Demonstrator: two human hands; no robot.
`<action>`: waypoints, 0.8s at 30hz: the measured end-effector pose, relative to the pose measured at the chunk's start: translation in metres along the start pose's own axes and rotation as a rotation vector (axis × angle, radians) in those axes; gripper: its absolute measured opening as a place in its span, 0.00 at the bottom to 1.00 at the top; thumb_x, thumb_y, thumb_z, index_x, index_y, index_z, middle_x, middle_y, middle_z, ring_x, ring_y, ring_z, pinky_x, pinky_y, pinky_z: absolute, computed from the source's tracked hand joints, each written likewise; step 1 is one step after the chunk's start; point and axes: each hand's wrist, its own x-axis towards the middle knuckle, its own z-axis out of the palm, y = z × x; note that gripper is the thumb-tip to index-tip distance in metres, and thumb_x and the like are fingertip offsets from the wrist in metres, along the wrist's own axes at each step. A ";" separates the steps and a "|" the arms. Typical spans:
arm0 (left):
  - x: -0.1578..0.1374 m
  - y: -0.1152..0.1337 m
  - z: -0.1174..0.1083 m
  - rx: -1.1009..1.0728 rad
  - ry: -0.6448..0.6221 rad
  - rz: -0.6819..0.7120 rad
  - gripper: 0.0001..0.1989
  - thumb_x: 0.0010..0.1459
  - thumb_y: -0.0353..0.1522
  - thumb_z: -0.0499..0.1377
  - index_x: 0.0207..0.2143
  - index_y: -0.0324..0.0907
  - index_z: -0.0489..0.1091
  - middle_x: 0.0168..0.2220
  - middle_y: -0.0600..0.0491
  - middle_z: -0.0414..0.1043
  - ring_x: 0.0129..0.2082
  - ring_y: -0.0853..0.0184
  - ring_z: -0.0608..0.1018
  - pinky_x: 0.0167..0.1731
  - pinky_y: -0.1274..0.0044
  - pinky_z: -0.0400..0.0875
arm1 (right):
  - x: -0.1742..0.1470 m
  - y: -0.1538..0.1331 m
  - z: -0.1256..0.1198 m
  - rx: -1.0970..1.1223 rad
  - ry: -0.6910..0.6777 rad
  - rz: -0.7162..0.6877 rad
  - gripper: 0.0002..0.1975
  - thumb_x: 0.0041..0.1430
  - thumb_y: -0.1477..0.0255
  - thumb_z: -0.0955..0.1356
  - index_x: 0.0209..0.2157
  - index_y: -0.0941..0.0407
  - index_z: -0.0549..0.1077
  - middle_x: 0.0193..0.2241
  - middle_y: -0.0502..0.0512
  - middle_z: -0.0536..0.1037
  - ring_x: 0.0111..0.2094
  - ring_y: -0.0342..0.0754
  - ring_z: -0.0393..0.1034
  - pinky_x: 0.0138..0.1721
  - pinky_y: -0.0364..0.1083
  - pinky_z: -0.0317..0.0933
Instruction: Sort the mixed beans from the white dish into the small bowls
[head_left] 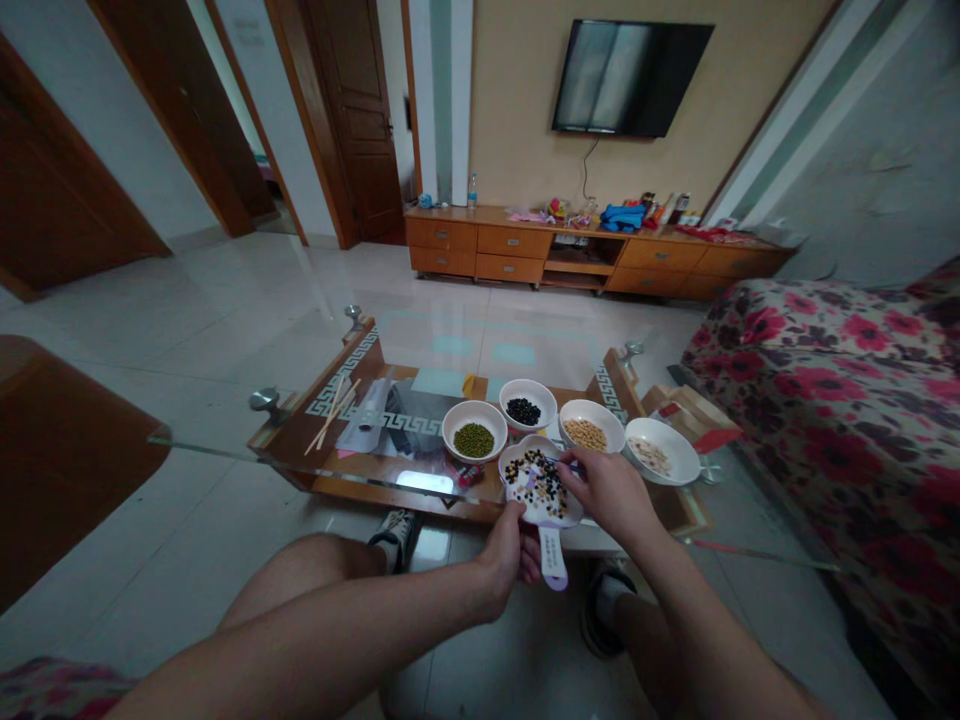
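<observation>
Good handling here appears to call for a level handled tray (553, 555), a light pinch on few pieces at a time, and no knocking of the rim, lest the mixed beans (551, 497) spill. Left hand (504, 556): grasping the tray at its near-left rim, thumb above, fingers beneath; forearm slants in from the lower left. Right hand (611, 490): reaching over the tray's right rim, fingers bent down to the beans; whether any is pinched cannot be told. Beyond the tray stands a bowl of black beans (527, 387); left-beyond, a bowl of green beans (474, 410); right-beyond, a bowl of tan beans (591, 409); farther right, a bowl of pale pieces (681, 465).
</observation>
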 end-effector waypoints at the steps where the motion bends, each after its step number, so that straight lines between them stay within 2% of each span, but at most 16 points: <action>1: 0.000 0.000 0.000 0.001 0.001 -0.003 0.29 0.64 0.46 0.36 0.20 0.40 0.64 0.14 0.56 0.61 0.13 0.72 0.63 0.20 0.78 0.50 | 0.003 -0.001 0.000 0.001 0.020 0.003 0.12 0.62 0.63 0.63 0.36 0.52 0.77 0.31 0.53 0.81 0.33 0.48 0.73 0.32 0.44 0.54; 9: -0.006 0.004 0.002 0.000 0.009 -0.014 0.30 0.65 0.43 0.34 0.20 0.40 0.64 0.14 0.56 0.61 0.12 0.73 0.62 0.19 0.78 0.48 | 0.033 -0.007 0.003 0.011 0.181 0.005 0.13 0.63 0.62 0.63 0.36 0.53 0.76 0.30 0.53 0.80 0.32 0.49 0.73 0.34 0.45 0.55; 13: -0.006 0.004 0.003 -0.004 0.015 -0.014 0.31 0.65 0.43 0.35 0.21 0.38 0.66 0.15 0.55 0.62 0.13 0.73 0.62 0.20 0.78 0.49 | 0.041 -0.007 0.008 0.010 0.217 0.078 0.13 0.63 0.62 0.63 0.37 0.53 0.76 0.30 0.55 0.80 0.33 0.50 0.74 0.33 0.45 0.54; 16: -0.005 0.003 0.003 0.004 0.022 -0.011 0.31 0.65 0.43 0.35 0.21 0.38 0.66 0.15 0.54 0.63 0.13 0.73 0.63 0.20 0.78 0.50 | 0.040 -0.005 0.008 0.030 0.218 0.121 0.13 0.63 0.62 0.63 0.38 0.53 0.75 0.32 0.55 0.80 0.33 0.51 0.74 0.33 0.45 0.54; 24: -0.004 0.003 0.004 0.024 0.021 -0.006 0.31 0.65 0.42 0.34 0.20 0.39 0.65 0.15 0.55 0.62 0.13 0.73 0.63 0.20 0.78 0.50 | 0.021 0.001 0.002 0.059 0.198 0.127 0.14 0.62 0.61 0.62 0.38 0.54 0.75 0.31 0.56 0.80 0.32 0.50 0.74 0.32 0.44 0.55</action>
